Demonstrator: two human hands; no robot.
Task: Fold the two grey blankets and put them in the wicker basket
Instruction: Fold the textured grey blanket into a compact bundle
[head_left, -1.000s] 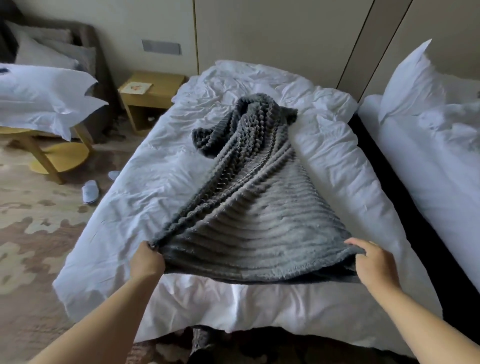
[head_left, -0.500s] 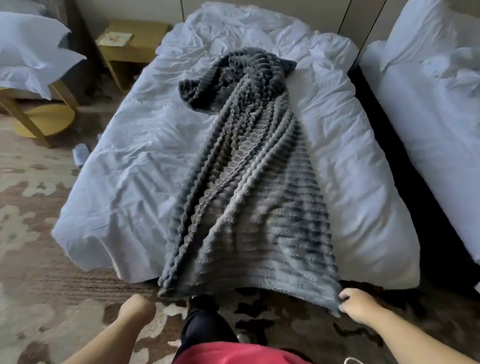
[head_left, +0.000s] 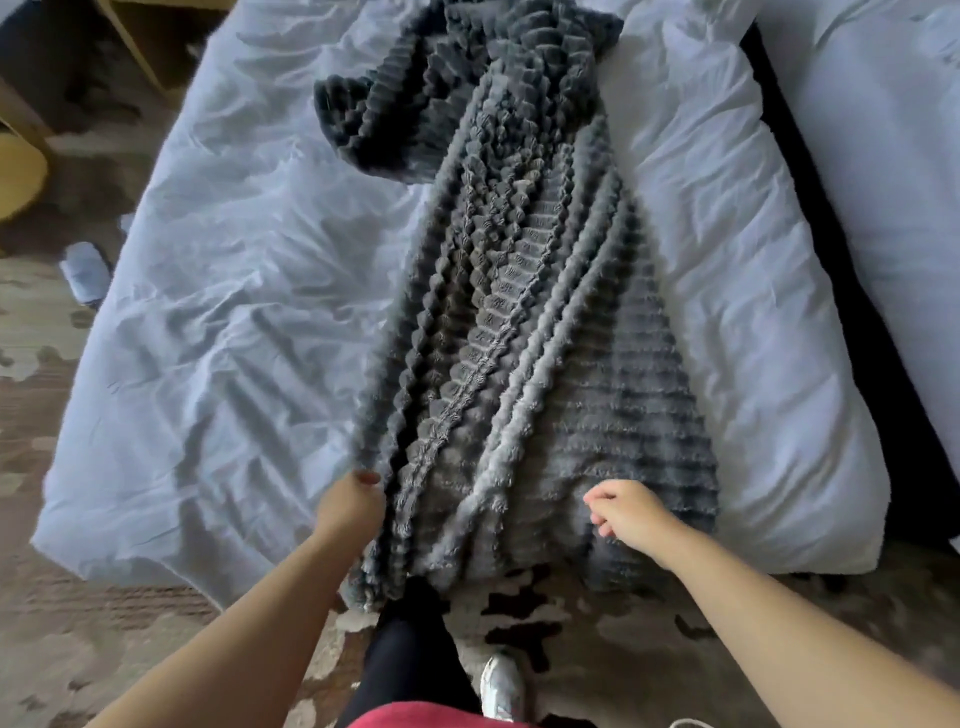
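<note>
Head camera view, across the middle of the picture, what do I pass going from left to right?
A slipper → white duvet → grey blanket → dark gap between the beds → second bed.

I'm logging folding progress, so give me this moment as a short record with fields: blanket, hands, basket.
blanket: one grey blanket, unfolded, bunched lengthwise on the white bed, near end hanging over the foot
hands: left hand grips the blanket's left edge; right hand over the near end, fingers loosely curled, no grip seen
basket: not in view
second blanket: not in view
</note>
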